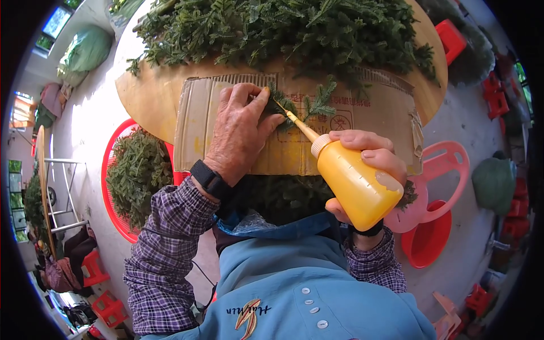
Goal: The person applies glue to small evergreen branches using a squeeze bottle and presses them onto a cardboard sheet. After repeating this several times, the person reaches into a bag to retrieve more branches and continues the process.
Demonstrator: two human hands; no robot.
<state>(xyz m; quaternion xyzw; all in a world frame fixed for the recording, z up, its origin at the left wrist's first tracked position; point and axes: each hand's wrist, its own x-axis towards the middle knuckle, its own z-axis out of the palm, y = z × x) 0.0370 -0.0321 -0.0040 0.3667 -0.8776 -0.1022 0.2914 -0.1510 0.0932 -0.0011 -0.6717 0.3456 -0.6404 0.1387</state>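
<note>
My left hand (241, 127) presses a small green fir-like sprig (281, 105) flat on a sheet of brown cardboard (374, 122). My right hand (371, 158) grips a yellow squeeze bottle (357, 184), tilted so that its thin nozzle tip (283, 110) touches the sprig next to my left fingers. A second sprig (321, 102) lies just right of the nozzle. The cardboard rests on a round wooden table (150, 93). A black band sits on my left wrist.
A big heap of green sprigs (283, 28) covers the far half of the table. A red basket (116, 175) full of sprigs stands at the left. A pink stool (447, 164) and a red bowl (428, 238) are at the right, with red stools on the floor around.
</note>
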